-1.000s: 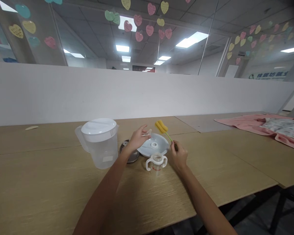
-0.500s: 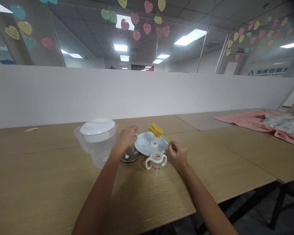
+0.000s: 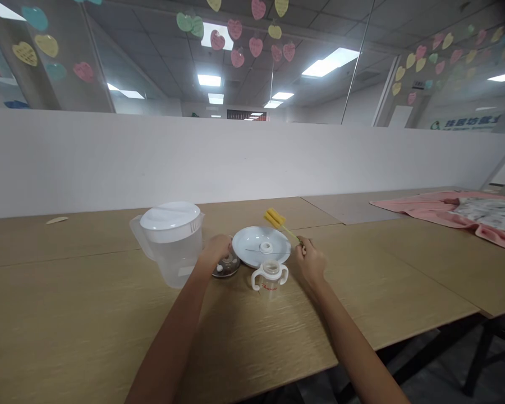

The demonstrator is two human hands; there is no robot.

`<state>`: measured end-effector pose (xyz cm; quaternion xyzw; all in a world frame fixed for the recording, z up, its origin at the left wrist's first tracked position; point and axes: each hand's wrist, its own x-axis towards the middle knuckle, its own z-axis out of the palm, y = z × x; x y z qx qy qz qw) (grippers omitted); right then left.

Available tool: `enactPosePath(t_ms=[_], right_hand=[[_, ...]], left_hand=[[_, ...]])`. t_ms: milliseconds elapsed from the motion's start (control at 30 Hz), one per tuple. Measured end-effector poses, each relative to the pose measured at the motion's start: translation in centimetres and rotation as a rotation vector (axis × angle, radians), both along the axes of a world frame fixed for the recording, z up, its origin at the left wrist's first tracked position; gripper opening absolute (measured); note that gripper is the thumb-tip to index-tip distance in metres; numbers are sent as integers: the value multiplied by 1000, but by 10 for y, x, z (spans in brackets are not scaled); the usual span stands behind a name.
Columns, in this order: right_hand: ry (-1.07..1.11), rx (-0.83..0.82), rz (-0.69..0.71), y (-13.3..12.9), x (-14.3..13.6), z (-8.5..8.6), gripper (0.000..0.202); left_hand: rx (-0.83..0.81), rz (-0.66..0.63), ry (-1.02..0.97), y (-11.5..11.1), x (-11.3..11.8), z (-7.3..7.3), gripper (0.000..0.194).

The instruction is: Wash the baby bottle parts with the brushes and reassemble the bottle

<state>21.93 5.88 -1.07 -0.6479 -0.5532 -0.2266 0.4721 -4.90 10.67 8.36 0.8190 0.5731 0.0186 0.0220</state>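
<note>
The right hand (image 3: 310,259) has its grip closed round the handle of a yellow sponge brush (image 3: 278,219), head pointing far and left. The two-handled bottle (image 3: 271,286) stands upright on the desk (image 3: 252,348), near of the white bowl (image 3: 256,238). The left hand (image 3: 217,248) is at the dark plate (image 3: 226,274) — whether its grip holds anything, I cannot tell.

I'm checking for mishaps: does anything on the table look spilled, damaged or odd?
Nothing stands out: the handled bottle stands upright, the pitcher has its lid on, and no spill or damage shows.
</note>
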Motion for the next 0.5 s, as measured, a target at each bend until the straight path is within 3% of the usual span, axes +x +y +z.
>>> enactPosePath(t_ms=[133,267,400,500], right_hand=[[-67,41,-56,0,8,0,31],[-40,71,-116,0,11,0,30],[33,94,-108,1,9,-1,33],[71,82,-98,3,9,-3,33]], left_hand=[[-58,11,8,0,-2,-3,25],[-51,12,3,-6,3,9,27],[56,-54,-69,-12,29,14,20],[103,-160,-150,-14,60,2,29]])
